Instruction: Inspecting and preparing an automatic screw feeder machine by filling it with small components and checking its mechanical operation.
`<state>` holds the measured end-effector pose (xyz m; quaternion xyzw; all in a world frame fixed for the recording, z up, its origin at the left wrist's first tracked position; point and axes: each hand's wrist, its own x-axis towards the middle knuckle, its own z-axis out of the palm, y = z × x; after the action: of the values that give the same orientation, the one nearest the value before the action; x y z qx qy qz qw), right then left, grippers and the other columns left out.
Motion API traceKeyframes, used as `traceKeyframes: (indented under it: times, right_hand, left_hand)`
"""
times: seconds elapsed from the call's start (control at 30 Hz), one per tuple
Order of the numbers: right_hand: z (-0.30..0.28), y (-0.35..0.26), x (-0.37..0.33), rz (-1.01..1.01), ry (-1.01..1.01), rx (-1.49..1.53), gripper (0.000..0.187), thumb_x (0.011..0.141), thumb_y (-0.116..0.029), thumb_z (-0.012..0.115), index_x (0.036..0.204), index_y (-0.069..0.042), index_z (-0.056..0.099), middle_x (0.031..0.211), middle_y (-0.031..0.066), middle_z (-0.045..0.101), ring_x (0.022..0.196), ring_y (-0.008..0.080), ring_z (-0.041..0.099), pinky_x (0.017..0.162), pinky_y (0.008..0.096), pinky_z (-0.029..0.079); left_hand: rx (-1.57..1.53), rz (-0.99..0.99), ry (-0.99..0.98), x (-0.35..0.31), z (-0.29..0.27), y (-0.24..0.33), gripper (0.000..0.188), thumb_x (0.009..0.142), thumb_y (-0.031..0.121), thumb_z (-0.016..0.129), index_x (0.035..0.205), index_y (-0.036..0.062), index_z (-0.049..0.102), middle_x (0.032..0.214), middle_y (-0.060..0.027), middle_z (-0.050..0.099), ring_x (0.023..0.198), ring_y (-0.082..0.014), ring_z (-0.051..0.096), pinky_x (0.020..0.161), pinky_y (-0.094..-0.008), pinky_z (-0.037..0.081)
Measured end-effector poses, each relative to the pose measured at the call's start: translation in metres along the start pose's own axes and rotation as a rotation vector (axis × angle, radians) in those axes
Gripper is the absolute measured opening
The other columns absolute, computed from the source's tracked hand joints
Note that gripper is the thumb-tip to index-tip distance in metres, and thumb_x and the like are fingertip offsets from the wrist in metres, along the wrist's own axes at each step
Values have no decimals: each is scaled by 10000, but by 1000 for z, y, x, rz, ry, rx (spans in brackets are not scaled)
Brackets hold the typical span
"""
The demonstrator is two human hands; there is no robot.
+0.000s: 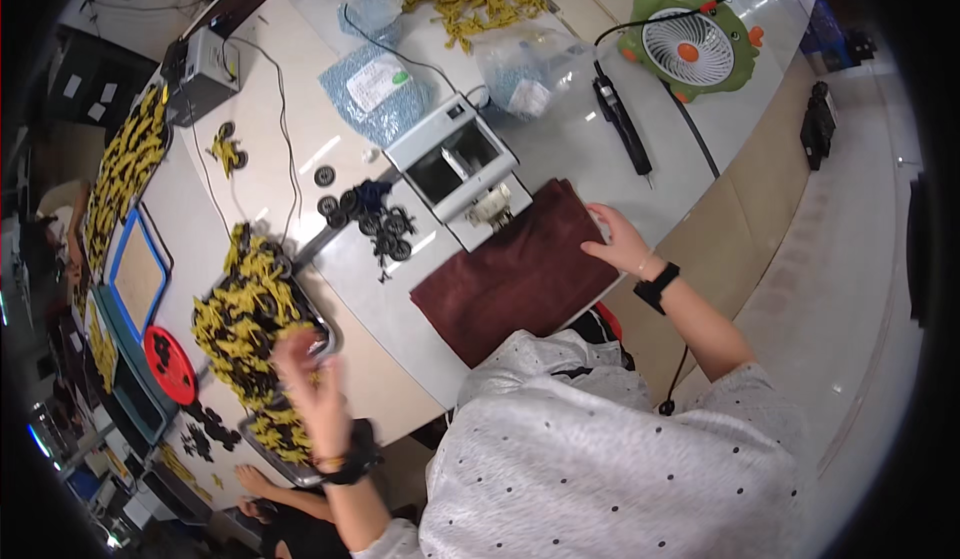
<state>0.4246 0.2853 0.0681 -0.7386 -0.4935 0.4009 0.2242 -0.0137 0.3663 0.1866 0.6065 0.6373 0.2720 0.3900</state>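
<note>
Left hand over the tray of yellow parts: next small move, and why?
Probably lower the left hand onto the heap of yellow parts in the tray and pick one. It hovers, blurred, above the heap, apparently empty, while the right hand rests on the edge of the brown cloth.

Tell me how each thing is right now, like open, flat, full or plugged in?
Left hand: open, raised over the tray.
Right hand: flat on the cloth edge.
Brown cloth: spread flat.
Tray: heaped with yellow parts.
Green fan: cable attached; spinning unclear.
Grey box machine: top open.
</note>
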Motion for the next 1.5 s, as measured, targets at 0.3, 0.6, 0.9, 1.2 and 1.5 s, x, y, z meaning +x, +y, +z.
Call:
traceKeyframes:
  times: [0.3,0.6,0.9,1.2,1.5]
  right_hand:
    - [73,20,-7,-496,-124,-719,714,785,-462,529,1375,-178,244,1433,192,111,1327,354,90,1024,573,96]
    - [37,38,34,-782,157,-518,160,751,-197,602,899,-143,627,1016,8,543,1000,197,463,840,397,344]
    - [15,49,19,-1067,7,-535,139,716,-245,614,726,-113,574,885,46,562,956,212,518,877,421,352]
    - [57,31,20,-629,-72,-727,721,824,-467,448,1360,-39,227,1432,135,184,1324,262,161,1051,483,124]
    - [23,23,17,-247,-25,-582,774,792,-543,467,1379,-118,195,1424,193,147,1325,310,138,1010,590,133]
  left_hand:
    - [489,171,-142,-92,225,-73,634,762,352,602,1320,172,361,1412,-140,224,1298,-405,138,1008,-579,117]
    - [500,211,344,-83,242,-84,114,724,141,649,826,117,603,893,-78,526,900,-289,473,774,-411,378]
    - [636,421,-92,-96,214,-86,120,724,148,617,776,96,521,784,-69,520,841,-270,480,740,-398,344]
    - [782,170,-104,-63,250,-77,720,798,392,507,1370,55,227,1429,-166,177,1320,-356,129,1053,-500,116]
    - [658,-109,-298,-56,241,-41,853,737,447,592,1397,128,157,1434,-209,95,1309,-418,94,1003,-583,155]
